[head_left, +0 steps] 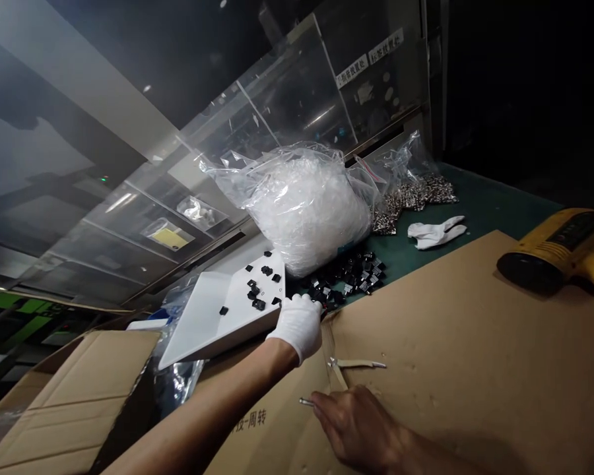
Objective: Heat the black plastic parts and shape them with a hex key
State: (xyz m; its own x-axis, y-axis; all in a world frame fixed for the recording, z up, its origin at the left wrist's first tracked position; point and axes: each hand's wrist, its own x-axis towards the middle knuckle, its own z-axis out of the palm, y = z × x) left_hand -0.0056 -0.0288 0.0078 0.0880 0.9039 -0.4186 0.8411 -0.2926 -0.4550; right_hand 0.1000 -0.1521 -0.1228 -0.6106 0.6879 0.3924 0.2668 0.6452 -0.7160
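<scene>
My left hand [299,323], in a white glove, reaches to the near edge of a pile of small black plastic parts [349,284]. Its fingers are curled, and the fingertips are hidden among the parts, so what they grip does not show. My bare right hand [359,422] is closed around a thin metal rod-like piece [305,401], whose tip sticks out to the left. Just beyond that hand, cutting pliers with pale handles [359,363] lie spread on the cardboard sheet [455,349]. One plier handle runs down toward my right knuckles.
A white tray [198,313] with several black parts stands at left, beside an open cardboard box [74,396]. Behind the pile sit a bulging clear bag [309,204] and bags of small metal pieces [416,194]. A white glove [433,234] and a yellow power tool [557,247] lie at right.
</scene>
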